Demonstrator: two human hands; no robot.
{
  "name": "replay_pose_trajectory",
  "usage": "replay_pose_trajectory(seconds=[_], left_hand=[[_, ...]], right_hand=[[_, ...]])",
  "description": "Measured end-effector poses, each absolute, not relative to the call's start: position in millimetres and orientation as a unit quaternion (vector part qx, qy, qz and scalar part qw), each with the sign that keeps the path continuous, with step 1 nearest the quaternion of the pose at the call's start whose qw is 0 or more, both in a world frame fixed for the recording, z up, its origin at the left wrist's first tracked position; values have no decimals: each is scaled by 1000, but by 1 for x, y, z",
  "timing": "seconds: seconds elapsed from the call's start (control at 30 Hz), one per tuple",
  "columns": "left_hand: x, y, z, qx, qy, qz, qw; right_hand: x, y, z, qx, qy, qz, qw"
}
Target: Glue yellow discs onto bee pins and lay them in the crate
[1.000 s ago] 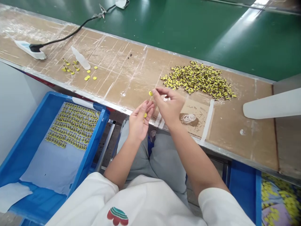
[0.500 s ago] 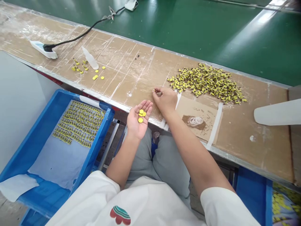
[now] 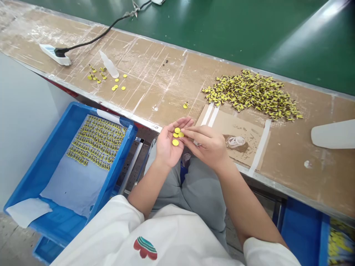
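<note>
My left hand (image 3: 169, 149) is turned palm up at the table's front edge, its fingers stretched out, and holds several round yellow discs (image 3: 175, 142). Reaching in from the right, my right hand (image 3: 209, 146) has its thumb and forefinger closed at the edge of one yellow disc (image 3: 181, 134) over that palm. Just beyond the hands, a yellow disc with a small dark piece on it (image 3: 185, 105) stands on the cardboard. A large heap of small yellow-and-dark-brown pieces (image 3: 252, 94) lies to the right, behind a taped cardboard sheet (image 3: 249, 125) with a wet patch and a clear blob.
On the left, a blue tray (image 3: 18, 188) holds rows of finished-looking yellow-and-dark pieces on a sheet. A white pointed bottle (image 3: 109, 64), loose discs (image 3: 123, 88) and a power strip (image 3: 54, 54) with a black cable lie on the table (image 3: 155, 85). Behind runs a green belt (image 3: 222, 33).
My right hand has left the cardboard and come back to my left palm, closing on a disc there. A disc with a dark piece now shows where its fingertips were.
</note>
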State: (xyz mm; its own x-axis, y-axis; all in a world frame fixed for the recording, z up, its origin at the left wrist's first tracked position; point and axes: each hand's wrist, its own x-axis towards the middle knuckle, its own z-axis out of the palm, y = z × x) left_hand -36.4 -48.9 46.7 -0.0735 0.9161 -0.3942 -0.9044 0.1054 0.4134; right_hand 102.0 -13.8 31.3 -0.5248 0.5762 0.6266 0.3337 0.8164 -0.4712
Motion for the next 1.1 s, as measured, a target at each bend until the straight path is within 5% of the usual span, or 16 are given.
replay_pose_trajectory(seconds=[0.33,0.7,0.87,1.1], left_hand=[[-10,-60,41,43,319,621,715],[9,-65,40,120,311,583,740],[13,-67,32,128,328,580,735],[18,-67,21,124,366,583,715]], right_hand=[[138,-23,36,-314,-907,146,242],[142,-40,26,-501,-643,344,466],[142,-41,33,-533,-543,445,472],[143,-47,29,-554,-577,376,468]])
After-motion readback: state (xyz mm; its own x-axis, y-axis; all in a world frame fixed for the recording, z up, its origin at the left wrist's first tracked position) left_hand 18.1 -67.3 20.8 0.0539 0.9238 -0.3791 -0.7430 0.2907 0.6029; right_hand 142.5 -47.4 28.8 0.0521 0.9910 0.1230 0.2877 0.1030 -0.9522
